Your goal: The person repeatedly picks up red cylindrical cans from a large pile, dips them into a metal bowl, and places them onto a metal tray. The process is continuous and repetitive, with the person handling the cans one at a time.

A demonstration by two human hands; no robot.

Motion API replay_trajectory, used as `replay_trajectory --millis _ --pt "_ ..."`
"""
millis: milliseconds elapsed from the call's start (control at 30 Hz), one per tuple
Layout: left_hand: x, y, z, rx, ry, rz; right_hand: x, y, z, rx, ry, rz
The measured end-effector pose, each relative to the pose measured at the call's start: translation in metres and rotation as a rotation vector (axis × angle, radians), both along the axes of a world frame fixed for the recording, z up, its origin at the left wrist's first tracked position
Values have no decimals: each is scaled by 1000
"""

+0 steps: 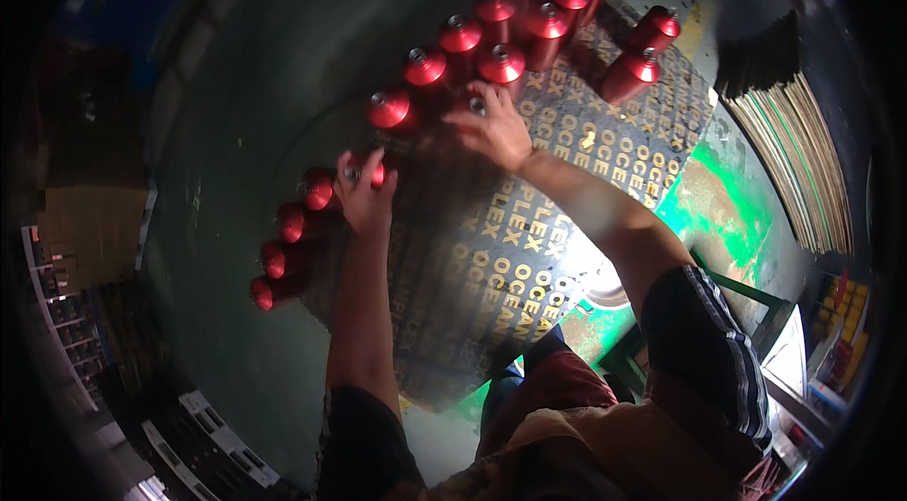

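Red metal bottles with sloped shoulders and narrow silvery necks stand in a curved line along the far and left edge of a dark board. My left hand [367,198] is closed round the top of one red bottle [379,175], its fingers on either side of the neck. Farther right, my right hand [496,130] curls its fingers round the neck of another bottle [477,107], whose body is mostly hidden in shadow and by the hand. Between the hands and a little beyond stands a red bottle [388,109]. Nearer on the left is a bottle [316,188].
The dark board [529,246] carries yellow lettering. Two bottles [630,76] lean or lie at its far right. A stack of sheets [789,161] stands on the right, near green-stained floor [723,208]. Brown cartons [94,232] are at the left.
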State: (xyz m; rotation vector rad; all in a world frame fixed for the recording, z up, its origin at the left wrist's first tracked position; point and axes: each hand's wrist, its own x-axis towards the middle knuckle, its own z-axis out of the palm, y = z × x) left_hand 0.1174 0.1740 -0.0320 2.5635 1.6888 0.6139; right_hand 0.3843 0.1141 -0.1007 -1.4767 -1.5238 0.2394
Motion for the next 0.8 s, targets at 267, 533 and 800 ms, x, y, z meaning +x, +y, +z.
replay_trajectory --millis 267,533,800 --pt "-73 -132 19 -844 -769 63 15 -209 -27 -210 903 -243" --pt "65 -162 -43 -1783 -1523 -277 60 -295 -15 127 1504 -250" --pt "171 -165 -102 -2625 -1669 29 61 -279 9 363 1764 -148"
